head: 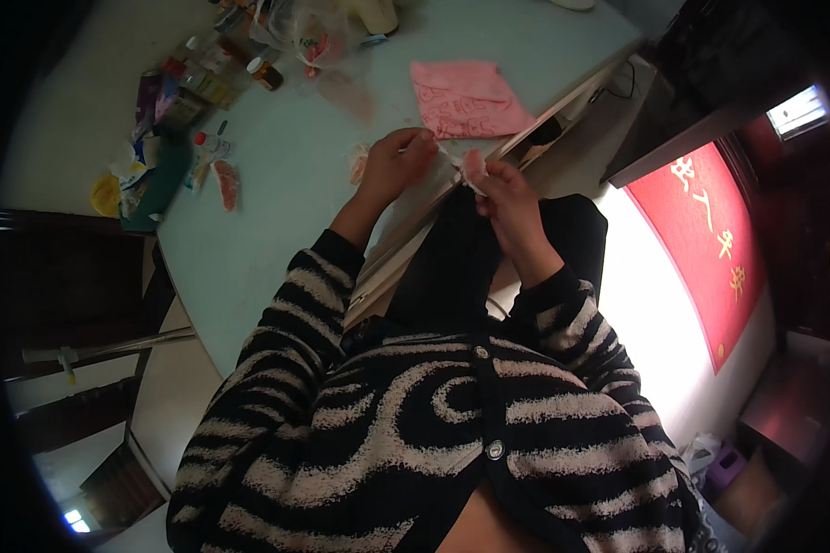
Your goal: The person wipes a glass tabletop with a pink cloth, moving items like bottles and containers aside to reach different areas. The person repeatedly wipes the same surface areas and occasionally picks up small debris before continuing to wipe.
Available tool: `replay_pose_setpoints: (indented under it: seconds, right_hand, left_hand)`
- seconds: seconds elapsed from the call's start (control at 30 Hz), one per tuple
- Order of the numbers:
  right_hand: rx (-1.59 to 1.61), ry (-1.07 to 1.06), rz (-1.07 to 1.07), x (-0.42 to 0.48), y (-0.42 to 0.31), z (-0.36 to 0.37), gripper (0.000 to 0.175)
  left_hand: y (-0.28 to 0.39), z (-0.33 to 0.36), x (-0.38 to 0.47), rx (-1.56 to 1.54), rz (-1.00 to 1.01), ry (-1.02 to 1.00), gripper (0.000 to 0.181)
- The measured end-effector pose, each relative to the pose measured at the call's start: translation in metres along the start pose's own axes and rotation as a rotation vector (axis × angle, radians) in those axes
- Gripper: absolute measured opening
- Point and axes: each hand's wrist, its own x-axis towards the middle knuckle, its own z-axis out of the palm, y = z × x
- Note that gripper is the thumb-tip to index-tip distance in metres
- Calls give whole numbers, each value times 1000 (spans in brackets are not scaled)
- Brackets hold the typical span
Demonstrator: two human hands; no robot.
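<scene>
My right hand [510, 207] holds a pink citrus segment [474, 164], likely pomelo, with white membrane around it. It is just above the table's front edge and my lap. To its left, the thumb and fingertips of my left hand [402, 160] pinch a thin white strip of membrane [448, 152] that reaches toward the segment. Pale peel scraps [359, 164] lie on the table behind my left hand, partly hidden by it. Another pink segment [226, 185] rests farther left on the pale tabletop [270, 228]. Beyond my hands is a folded pink cloth [467, 100] with printed rabbit-like figures.
A small red-capped bottle [211, 144] stands beside the far segment. Several bottles, including a brown one with a white cap [264, 73], crowd the table's left back. A clear plastic bag [311, 34] lies at the back. A partly open drawer [546, 131] runs under the front edge.
</scene>
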Motion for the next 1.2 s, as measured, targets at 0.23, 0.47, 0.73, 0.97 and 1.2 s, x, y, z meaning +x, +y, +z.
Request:
replay_pose_setpoints:
  seconds: [0.23,0.47,0.73,0.97,1.2]
  right_hand:
    - [-40,-5,-49,-3,-7,8,36]
    - [-120,49,-38,-6,-11,12,31]
    - [-529,232,-445,-9,-13,25,25]
    - [-170,197,-248,1,-18,15,24]
    - [110,80,-177,3,-21,2,26]
  left_hand:
    - [35,18,-21,-33,-59,-51,19]
    - [44,31,-27,705,616,99,7]
    - [59,41,-41,824,882,145,10]
    - [76,60,-68,275,642,-147,8]
    - [74,30,-54,-589,-221,-44,8]
